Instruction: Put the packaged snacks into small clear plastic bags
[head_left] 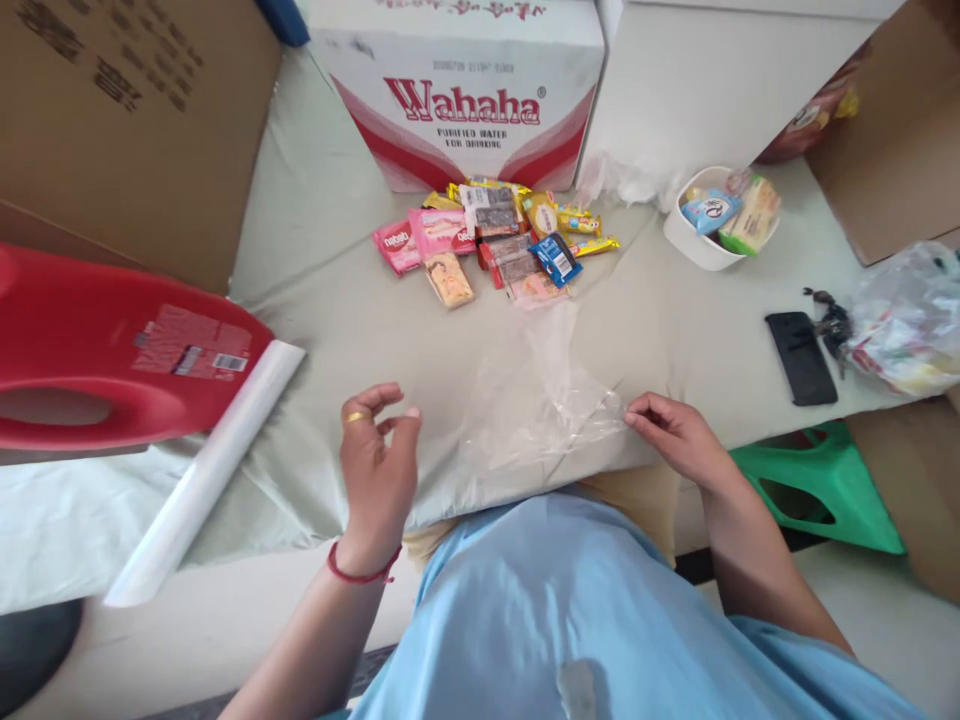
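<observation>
A clear plastic bag lies spread on the cloth-covered surface in front of me. My right hand pinches its right edge between thumb and fingers. To the left of the bag my left hand hovers with bent fingers, thumb and forefinger slightly apart and nothing between them; a ring and a red wrist cord are on it. Just beyond the bag sits a pile of wrapped snacks, with pink, yellow, red and blue packets among them.
Behind the snacks stands a Wahaha carton. A white tub of packets, a black phone and a filled plastic bag are at right. On the left are a red jug, a plastic film roll and a brown box.
</observation>
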